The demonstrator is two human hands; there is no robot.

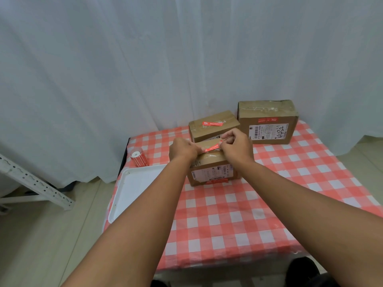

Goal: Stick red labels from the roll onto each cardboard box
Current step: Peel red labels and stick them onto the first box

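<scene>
Three cardboard boxes stand on the checked table. Over the top of the nearest box (213, 172), my left hand (182, 149) and my right hand (236, 145) each pinch one end of a red label (211, 147), stretched between them just above or on the box top. A second box (213, 125) behind it carries a red label (211, 122) on its top. The largest box (269, 123) at the back right has a red label (268, 120) on its front edge. The red label roll (139, 158) lies on the table's far left.
A white tray (134, 189) lies on the left of the red-and-white checked tablecloth (238, 220). White curtains hang behind the table. A grey metal rack (35, 183) leans on the floor at the left. Dark shoes show at the bottom edge.
</scene>
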